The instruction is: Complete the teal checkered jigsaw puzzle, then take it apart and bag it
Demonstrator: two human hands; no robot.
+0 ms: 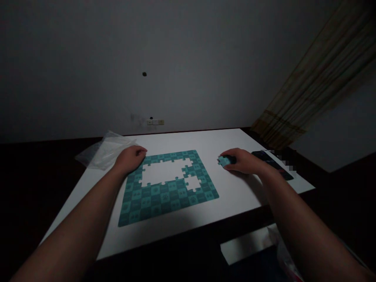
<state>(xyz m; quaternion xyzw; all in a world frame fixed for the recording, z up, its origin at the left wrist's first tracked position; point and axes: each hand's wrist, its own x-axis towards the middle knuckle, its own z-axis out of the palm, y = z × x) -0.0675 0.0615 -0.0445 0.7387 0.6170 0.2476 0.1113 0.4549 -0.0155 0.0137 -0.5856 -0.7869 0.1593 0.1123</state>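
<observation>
A white counter (232, 196) fills the middle of the dim view, and both hands rest on it. Between the two sets of fingers lies a teal checkered jigsaw puzzle (164, 196), flat and mostly joined, with one wide gap and one small gap showing the white surface through it. Just beyond and outside the left fingers sits a crumpled clear plastic bag (102, 152), at the counter's far left corner. Just outside the right fingers, near the right edge, lies a dark phone (268, 161), partly blurred.

The left hand (131, 158) rests knuckles up on the puzzle's far left corner, fingers curled under. In this light I cannot tell whether they pinch anything.

The right hand (245, 162) lies on the bare counter, well apart from the puzzle's right edge. Its fingers are closed around what looks like a small stack of loose pieces (225, 160), teal like the puzzle, which stick out from the fingertips toward the puzzle.
</observation>
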